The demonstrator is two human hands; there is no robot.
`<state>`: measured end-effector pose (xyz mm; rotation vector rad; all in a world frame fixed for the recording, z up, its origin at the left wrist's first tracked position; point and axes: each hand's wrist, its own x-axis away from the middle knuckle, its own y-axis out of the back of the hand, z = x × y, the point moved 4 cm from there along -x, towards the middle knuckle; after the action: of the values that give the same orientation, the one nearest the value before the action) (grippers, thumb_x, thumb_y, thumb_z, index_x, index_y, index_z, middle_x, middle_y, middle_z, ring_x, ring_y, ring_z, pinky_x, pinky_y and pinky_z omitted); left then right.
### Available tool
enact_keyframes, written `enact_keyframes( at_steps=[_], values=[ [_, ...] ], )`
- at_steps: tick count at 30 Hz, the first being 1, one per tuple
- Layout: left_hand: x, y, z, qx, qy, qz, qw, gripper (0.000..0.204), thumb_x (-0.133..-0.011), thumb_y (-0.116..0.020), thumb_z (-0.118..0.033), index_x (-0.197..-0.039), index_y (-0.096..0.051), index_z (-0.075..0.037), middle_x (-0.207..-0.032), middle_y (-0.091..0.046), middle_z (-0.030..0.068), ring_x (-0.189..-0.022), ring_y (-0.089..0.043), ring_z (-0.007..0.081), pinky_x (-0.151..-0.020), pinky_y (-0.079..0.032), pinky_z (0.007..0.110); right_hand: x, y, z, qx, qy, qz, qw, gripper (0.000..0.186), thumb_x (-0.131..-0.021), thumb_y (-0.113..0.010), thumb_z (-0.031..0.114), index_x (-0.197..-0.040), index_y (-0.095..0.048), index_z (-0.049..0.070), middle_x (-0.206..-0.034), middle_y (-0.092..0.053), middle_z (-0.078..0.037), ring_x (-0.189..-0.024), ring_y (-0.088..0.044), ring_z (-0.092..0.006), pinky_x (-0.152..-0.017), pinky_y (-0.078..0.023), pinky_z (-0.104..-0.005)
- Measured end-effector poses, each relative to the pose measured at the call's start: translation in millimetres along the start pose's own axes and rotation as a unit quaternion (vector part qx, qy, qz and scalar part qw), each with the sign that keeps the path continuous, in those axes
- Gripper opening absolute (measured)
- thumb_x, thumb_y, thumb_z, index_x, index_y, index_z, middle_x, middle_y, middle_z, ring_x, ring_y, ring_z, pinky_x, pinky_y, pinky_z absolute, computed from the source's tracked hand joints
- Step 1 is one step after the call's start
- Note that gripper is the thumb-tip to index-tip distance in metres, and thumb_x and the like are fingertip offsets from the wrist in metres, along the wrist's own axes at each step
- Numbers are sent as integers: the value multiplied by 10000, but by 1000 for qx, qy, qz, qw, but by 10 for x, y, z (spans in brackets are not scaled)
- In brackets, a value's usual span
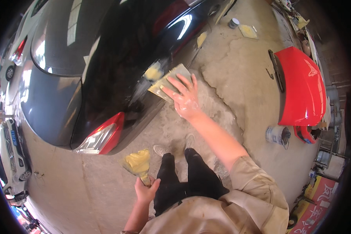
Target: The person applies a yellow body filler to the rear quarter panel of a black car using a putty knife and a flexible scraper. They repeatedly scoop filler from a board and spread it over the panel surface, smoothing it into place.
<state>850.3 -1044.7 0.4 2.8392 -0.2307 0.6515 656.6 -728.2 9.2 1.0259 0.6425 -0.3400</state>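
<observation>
My right hand (186, 97) is closed on a flat, pale rectangular spreader (168, 86), its fingers spread over the top face. The spreader's far edge lies at a patch of yellow body filler (154, 72) on the side of a black car (117, 58). Around the patch the paint looks dull and grey. Lower down, my left hand (146, 190) grips the handle of a putty knife (145, 178), held out over the floor. A thick heap of yellow filler (138, 160) sits on its blade. The car's tail light (105, 134) is between the two hands.
A red car panel (302, 87) stands at the right, with a bucket (277, 135) beside it. A small can (233, 23) and a yellow-smeared board (247, 31) lie on the concrete floor (238, 62) farther off. White cars (11, 152) are parked at the left.
</observation>
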Motion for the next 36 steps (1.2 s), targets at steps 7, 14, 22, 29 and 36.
enact_keyframes(
  at_steps=[7,14,22,29,36],
  values=[
    [-261,-414,506,72,46,2,996,296,-797,-823,20,-781,-542,-72,-671,-544,-27,-598,-504,55,-545,-428,237,-253,-988,-464,35,61,25,997,595,-711,-652,-14,-1218,-732,289,-1365,-610,1,-1294,-524,-301,-1158,-275,-646],
    [-389,-662,723,149,102,-9,984,299,-811,-802,49,-847,-525,-60,-710,-536,-23,-597,-498,54,-542,-424,233,-172,-1229,-599,24,81,15,996,549,-727,-664,15,-1200,-727,286,-1348,-621,9,-1261,-548,-298,-1135,-300,-626],
    [-572,-705,882,145,131,7,981,318,-788,-794,28,-935,-521,-43,-732,-552,-9,-614,-476,60,-571,-400,229,120,-1448,-753,11,89,-40,995,483,-755,-636,-13,-1125,-775,265,-1357,-646,-8,-1286,-538,-321,-1161,-285,-580],
    [-691,-768,1024,175,156,8,972,286,-791,-796,11,-878,-531,-52,-719,-554,-5,-601,-483,63,-558,-403,234,469,-1764,-945,6,83,-62,995,324,-836,-660,160,-1102,-766,311,-1392,-626,43,-1303,-528,-304,-1161,-280,-608],
    [-718,-787,949,179,186,7,966,280,-795,-790,11,-878,-530,-52,-719,-545,-9,-604,-478,62,-556,-396,234,578,-1694,-1086,11,106,-37,994,289,-842,-666,196,-1082,-773,318,-1366,-646,19,-1301,-537,-312,-1181,-264,-600]
  ],
)
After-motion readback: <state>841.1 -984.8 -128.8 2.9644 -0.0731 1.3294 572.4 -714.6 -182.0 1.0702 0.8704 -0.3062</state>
